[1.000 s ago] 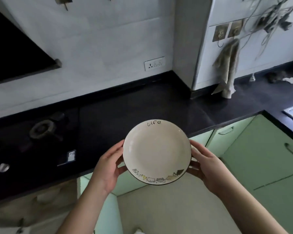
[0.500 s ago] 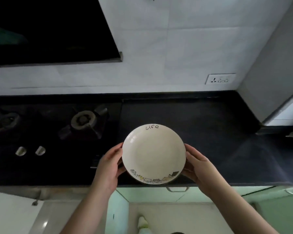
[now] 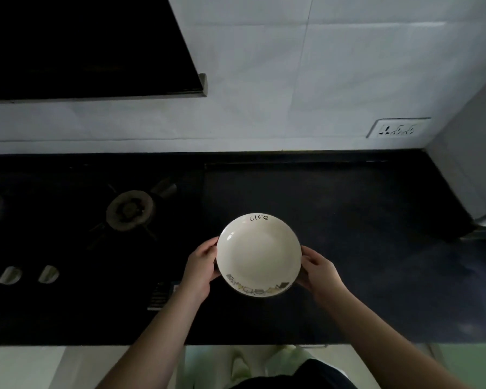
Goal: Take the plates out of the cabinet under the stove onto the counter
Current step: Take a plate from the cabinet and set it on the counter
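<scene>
While both hands [image 3: 260, 266] grip plate [image 3: 258, 254], rim reads "life"

both bare forearms reach forward from the bottom of the view, angling inward toward each other. the left hand [image 3: 201, 266] sits with its palm turned inward, fingers curled and pressed against the left rim of the plate [image 3: 258, 254], thumb along the upper edge. the right hand [image 3: 319, 272] mirrors it on the opposite rim, fingers wrapped under and thumb resting near the top. both wrists are held roughly straight, the two hands level with one another, gripping from either side.
</scene>
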